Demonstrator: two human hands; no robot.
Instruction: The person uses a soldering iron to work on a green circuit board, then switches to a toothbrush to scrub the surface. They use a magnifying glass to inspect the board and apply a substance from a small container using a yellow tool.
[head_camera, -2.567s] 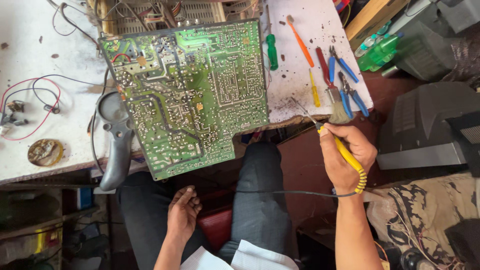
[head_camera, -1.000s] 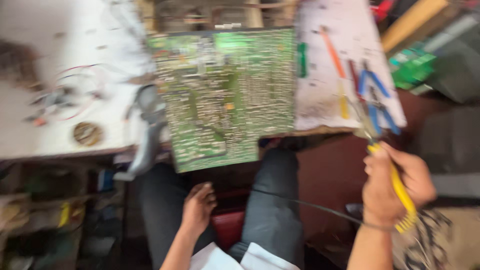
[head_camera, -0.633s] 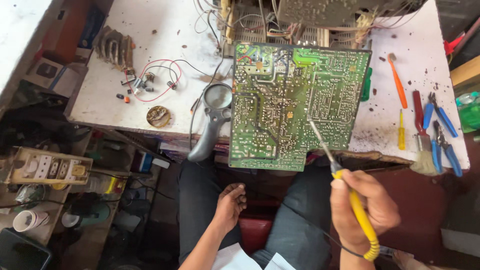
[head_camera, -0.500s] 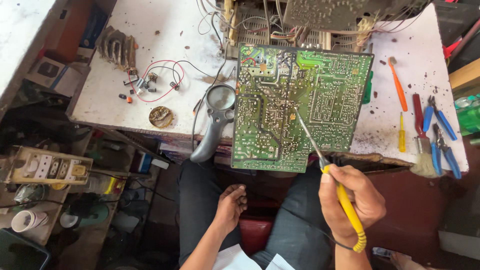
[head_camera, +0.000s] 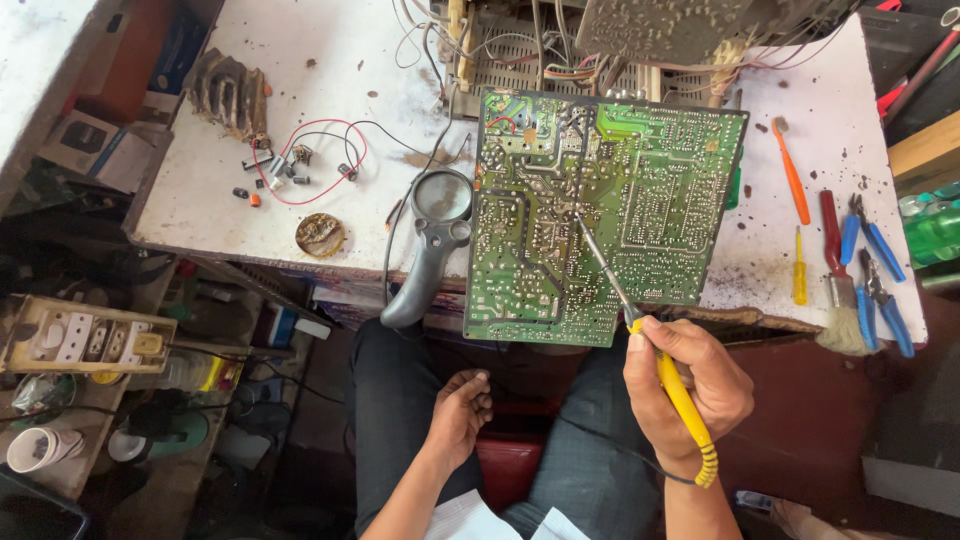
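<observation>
Magnifier (head_camera: 436, 232) lay on the table (head_camera: 330, 70), handle overhanging the edge, just beside the board. Left hand (head_camera: 460, 412) rested loose and empty on the thigh, steadying nothing. Green circuit board (head_camera: 600, 215) lay solder-side up, its near edge jutting past the table. Right hand (head_camera: 690, 395) gripped the yellow soldering iron (head_camera: 640, 340), tip on the board's centre. Risks, as judged: unbraced board could shift under tip pressure, bridging close joints; lingering heat might lift a trace; the iron's cord could snag the knee.
</observation>
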